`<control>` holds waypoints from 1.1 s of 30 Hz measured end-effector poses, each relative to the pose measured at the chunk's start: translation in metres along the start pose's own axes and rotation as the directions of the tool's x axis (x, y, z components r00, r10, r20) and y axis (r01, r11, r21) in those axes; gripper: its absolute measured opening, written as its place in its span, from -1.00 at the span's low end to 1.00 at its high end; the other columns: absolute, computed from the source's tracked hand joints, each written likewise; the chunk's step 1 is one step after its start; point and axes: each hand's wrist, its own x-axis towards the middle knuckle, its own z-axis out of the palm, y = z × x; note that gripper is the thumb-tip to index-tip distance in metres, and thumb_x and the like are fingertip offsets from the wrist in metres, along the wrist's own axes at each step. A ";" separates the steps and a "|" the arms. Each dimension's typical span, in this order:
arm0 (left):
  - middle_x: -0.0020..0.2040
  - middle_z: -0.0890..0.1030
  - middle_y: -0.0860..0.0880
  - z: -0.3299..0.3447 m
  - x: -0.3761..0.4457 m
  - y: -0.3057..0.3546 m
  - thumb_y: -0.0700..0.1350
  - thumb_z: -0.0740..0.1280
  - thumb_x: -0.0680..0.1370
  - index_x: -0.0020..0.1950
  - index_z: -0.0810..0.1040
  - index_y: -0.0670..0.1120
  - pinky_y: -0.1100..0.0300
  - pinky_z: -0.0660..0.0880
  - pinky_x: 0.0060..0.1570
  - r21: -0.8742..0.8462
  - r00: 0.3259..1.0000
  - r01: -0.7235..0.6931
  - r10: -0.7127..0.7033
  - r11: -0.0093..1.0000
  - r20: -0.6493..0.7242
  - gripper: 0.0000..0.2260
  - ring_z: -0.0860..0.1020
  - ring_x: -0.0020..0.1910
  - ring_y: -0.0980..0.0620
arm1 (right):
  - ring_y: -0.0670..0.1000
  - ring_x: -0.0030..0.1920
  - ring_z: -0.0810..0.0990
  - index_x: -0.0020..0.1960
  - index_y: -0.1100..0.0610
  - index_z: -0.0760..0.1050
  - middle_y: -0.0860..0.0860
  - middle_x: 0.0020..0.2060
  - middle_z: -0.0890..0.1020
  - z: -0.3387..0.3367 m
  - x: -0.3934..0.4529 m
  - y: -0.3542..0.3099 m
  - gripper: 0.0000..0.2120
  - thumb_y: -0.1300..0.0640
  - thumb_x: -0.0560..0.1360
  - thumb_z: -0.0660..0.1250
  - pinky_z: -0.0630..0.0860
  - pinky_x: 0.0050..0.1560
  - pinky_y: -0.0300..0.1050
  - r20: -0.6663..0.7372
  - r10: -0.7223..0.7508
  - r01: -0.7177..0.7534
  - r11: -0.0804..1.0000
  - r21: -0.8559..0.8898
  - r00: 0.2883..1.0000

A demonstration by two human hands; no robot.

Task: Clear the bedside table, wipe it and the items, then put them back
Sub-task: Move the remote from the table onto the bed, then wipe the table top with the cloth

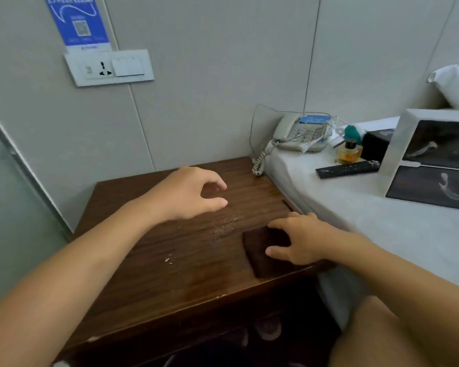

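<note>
Cloth (pixel 260 250) at table (pixel 143 274) edge (right).

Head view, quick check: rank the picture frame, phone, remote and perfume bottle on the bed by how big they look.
1. Picture frame, clearly largest, though nearest the camera.
2. Phone.
3. Remote, long but thin; close to the phone, so that order is unsure.
4. Perfume bottle, smallest.

Dark brown striped wood-grain counter (pixel 149 263), dark brown cloth (pixel 259 254), white bed (pixel 382 221), beige telephone (pixel 300 136), blue poster (pixel 77 19).
</note>
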 end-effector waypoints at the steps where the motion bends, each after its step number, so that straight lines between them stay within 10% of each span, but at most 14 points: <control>1: 0.33 0.60 0.19 -0.001 -0.015 -0.008 0.20 0.43 0.55 0.31 0.61 0.19 0.08 0.43 0.34 -0.011 0.999 0.037 -0.038 0.999 -0.013 -0.66 0.49 0.35 0.16 | 0.30 0.47 0.31 0.59 -0.25 0.14 0.02 0.49 0.33 0.001 -0.001 -0.005 -0.23 -0.50 0.47 0.21 0.37 0.41 0.28 0.014 0.001 -0.001 1.000 -0.015 1.000; 7: 0.28 0.58 0.26 0.005 -0.087 -0.047 0.20 0.43 0.55 0.26 0.62 0.23 0.11 0.41 0.33 -0.082 0.980 0.196 -0.199 0.977 -0.032 -0.71 0.47 0.36 0.20 | 0.27 0.46 0.30 0.57 -0.37 0.06 -0.02 0.51 0.29 0.006 -0.015 -0.002 -0.23 -0.49 0.44 0.23 0.34 0.39 0.24 0.024 -0.082 0.084 0.992 -0.095 0.996; 16: 0.13 0.63 0.33 0.012 -0.119 -0.060 0.17 0.44 0.55 0.18 0.67 0.21 0.17 0.46 0.33 -0.245 0.959 0.219 -0.255 0.944 -0.126 -0.78 0.53 0.20 0.38 | 0.06 0.01 0.63 0.30 -0.18 0.37 -0.09 -0.02 0.58 0.014 0.010 -0.002 -0.63 -0.04 0.53 0.35 0.57 -0.01 0.03 -0.408 -0.182 0.247 0.962 0.113 0.895; 22: 0.06 0.65 0.33 0.011 -0.112 -0.056 0.16 0.45 0.54 0.15 0.68 0.22 0.26 0.47 0.16 -0.280 0.951 0.212 -0.263 0.936 -0.161 -0.80 0.53 0.11 0.42 | 0.12 0.04 0.64 0.38 -0.21 0.49 0.07 0.16 0.60 -0.020 0.101 -0.005 -0.55 -0.21 0.51 0.36 0.64 0.07 0.10 -0.485 0.007 0.130 0.960 0.249 0.874; 27: 0.08 0.63 0.35 0.022 -0.118 -0.067 0.13 0.43 0.57 0.10 0.68 0.26 0.29 0.41 0.17 -0.261 0.930 0.224 -0.286 0.939 -0.229 -0.87 0.52 0.17 0.36 | 0.23 0.43 0.29 0.59 -0.17 0.29 0.14 0.41 0.35 -0.005 0.139 -0.001 -0.43 -0.32 0.66 -0.08 0.30 0.44 0.17 -0.307 -0.176 0.149 0.983 -0.108 0.935; 33: 0.06 0.58 0.27 0.038 -0.122 -0.080 0.15 0.40 0.57 0.07 0.65 0.30 0.11 0.52 0.16 -0.181 0.926 0.253 -0.292 0.950 -0.238 -0.90 0.54 0.12 0.23 | -0.01 0.66 -0.09 0.68 0.00 -0.02 -0.03 0.67 0.03 0.006 0.153 -0.006 -0.47 -0.03 0.75 -0.03 -0.15 0.60 -0.07 -0.189 -0.402 0.390 0.916 -0.098 0.896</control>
